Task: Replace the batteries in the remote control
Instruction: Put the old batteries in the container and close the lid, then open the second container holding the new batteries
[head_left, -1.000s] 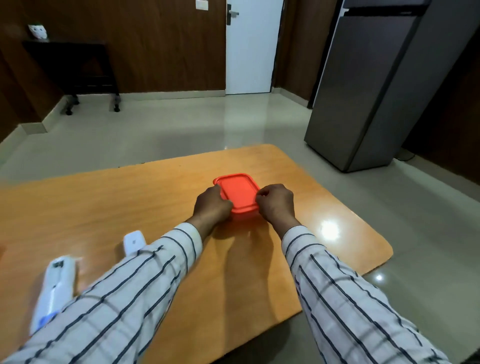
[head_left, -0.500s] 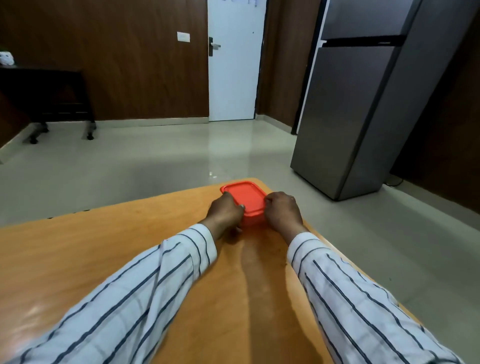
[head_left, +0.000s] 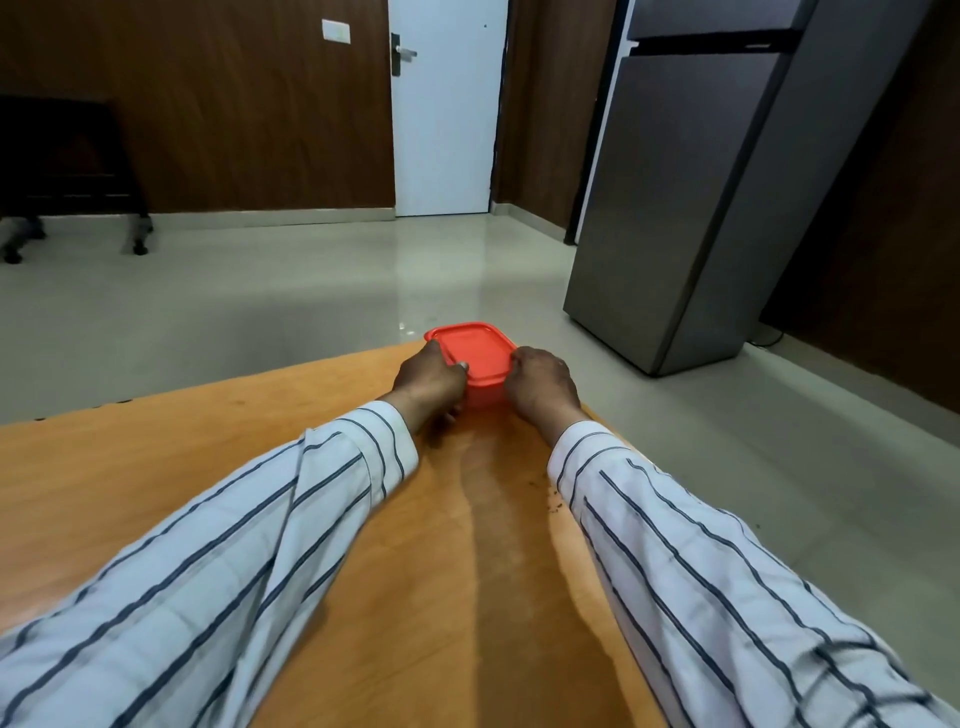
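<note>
A small orange-red lidded plastic box (head_left: 475, 353) stands near the far edge of the wooden table (head_left: 156, 467). My left hand (head_left: 428, 379) grips its left side, thumb on the lid's rim. My right hand (head_left: 540, 382) grips its right side. The lid is on the box and what it holds is hidden. The remote control and its cover are out of view.
Beyond the table lies a glossy tiled floor. A grey refrigerator (head_left: 691, 208) stands at the right, a white door (head_left: 447, 114) at the back, and a dark bench (head_left: 67, 161) at the far left. The table's right edge runs close to my right sleeve.
The view has tilted up, so the white remote and its cover at the lower left have left the frame. Both hands stay on the box's sides.
</note>
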